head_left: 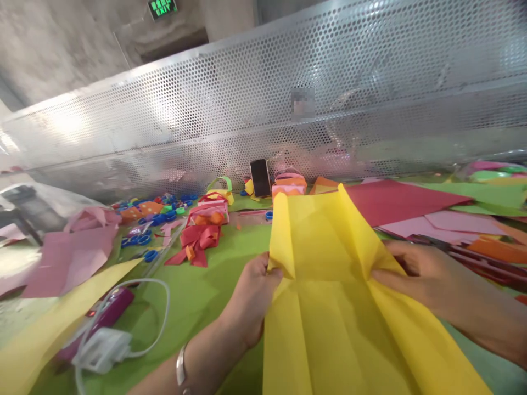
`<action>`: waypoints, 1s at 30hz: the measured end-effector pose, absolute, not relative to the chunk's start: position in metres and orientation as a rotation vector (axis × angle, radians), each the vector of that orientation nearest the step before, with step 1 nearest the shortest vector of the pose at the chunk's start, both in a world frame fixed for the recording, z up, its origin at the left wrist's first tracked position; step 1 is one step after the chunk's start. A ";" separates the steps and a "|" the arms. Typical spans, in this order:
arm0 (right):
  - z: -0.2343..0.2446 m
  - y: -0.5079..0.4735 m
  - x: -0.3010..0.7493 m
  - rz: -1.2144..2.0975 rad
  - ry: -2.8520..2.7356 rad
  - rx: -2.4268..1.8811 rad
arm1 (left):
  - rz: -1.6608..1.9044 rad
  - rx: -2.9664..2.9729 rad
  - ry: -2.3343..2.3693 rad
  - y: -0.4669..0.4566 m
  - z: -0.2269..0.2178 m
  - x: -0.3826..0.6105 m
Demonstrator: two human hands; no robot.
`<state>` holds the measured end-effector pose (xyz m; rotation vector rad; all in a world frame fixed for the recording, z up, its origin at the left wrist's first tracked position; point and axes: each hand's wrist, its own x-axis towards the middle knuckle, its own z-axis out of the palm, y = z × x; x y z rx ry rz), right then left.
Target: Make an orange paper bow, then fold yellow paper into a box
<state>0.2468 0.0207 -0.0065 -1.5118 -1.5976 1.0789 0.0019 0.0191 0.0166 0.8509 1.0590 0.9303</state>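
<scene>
A large yellow paper sheet (329, 307) with several creases stretches toward me, its two long sides bent upward. My left hand (257, 293) pinches its left side, thumb on the inner face. On the opposite side, my right hand (415, 271) is closed on the raised edge, with the thumb inside the fold. The sheet's near end runs out of view at the bottom. A red paper sheet (403, 200) lies just beyond my right hand, and red paper strips (200, 241) lie to the left of the yellow sheet.
Blue-handled scissors (138, 238) lie at the left among paper scraps. A purple power strip (111, 310) with a white charger (105, 348) and cable sits front left. A phone (260, 178) leans near a perforated metal panel (247, 99). Pink sheets (465, 222) lie at the right.
</scene>
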 end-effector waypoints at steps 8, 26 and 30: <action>-0.002 0.020 0.241 1.276 -1.418 -1.405 | 0.967 0.907 1.181 0.019 0.015 0.000; -0.012 0.016 0.228 0.706 -1.757 -1.673 | 0.667 1.522 1.429 0.022 0.012 0.000; -0.014 0.017 0.233 0.773 -1.688 -1.664 | 0.730 1.473 1.462 0.020 0.015 0.000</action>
